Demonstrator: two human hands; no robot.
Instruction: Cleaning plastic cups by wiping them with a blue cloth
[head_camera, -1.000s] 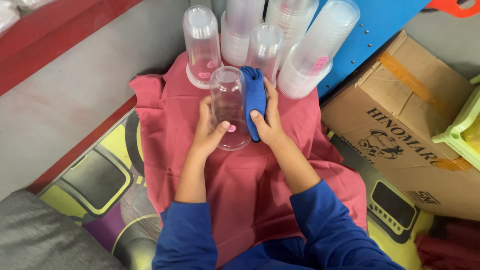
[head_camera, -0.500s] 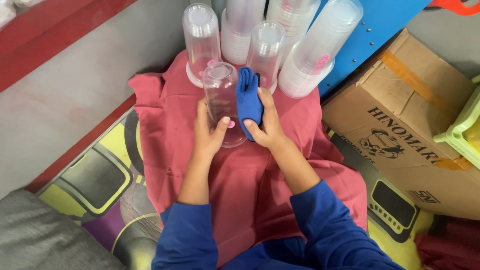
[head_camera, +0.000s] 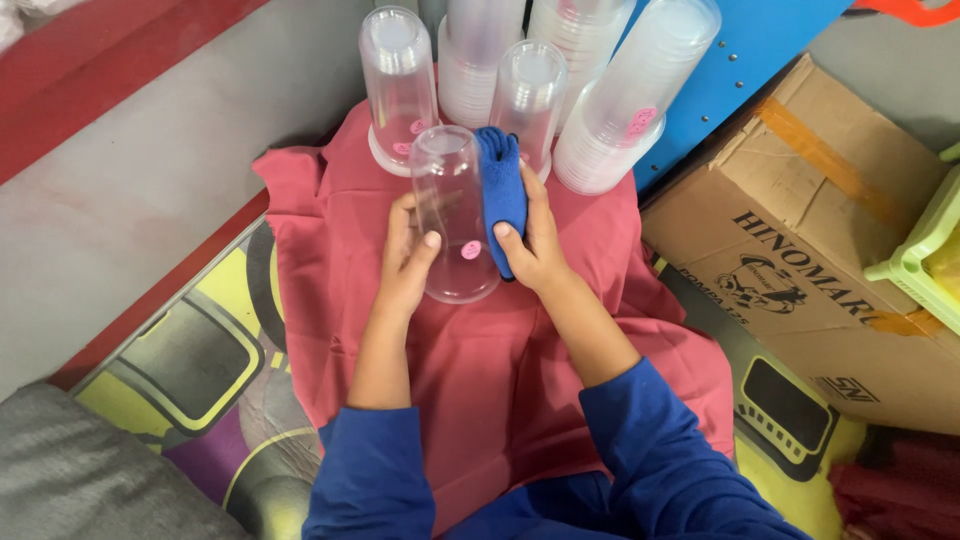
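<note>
Clear plastic made up nearly everything in front of the person: one see-through cup (head_camera: 452, 212) was held mouth-down over a pink-red cloth (head_camera: 480, 380) spread across the lap, its closed base turned up toward the camera. The left hand (head_camera: 405, 262) wrapped the cup's left side, fingers curled behind it and the thumb pressed on the front wall. A small pink round sticker (head_camera: 471, 250) sat on the cup near its rim, just beside that thumb. The right hand (head_camera: 535, 245) pressed a folded blue cloth (head_camera: 502, 195) flat against the cup's right side — thumb underneath the cloth, fingers laid over its outer face, so the cloth was pinched between the hand and the cup wall.

Just beyond the held cup, more cups of the same kind stood upside down on the far edge of the pink-red cloth: a single tall one (head_camera: 397, 88) to the left, another (head_camera: 527, 95) directly behind the blue cloth, and nested stacks (head_camera: 630, 100) leaning to the right. A blue panel (head_camera: 745, 60) rose behind the stacks. To the right lay a brown cardboard box (head_camera: 830, 230) with tape across it — close to the right forearm but not touching it. Both arms wore blue sleeves (head_camera: 660, 460). A patterned yellow-and-purple mat (head_camera: 190, 370) showed beneath the cloth on the left.
</note>
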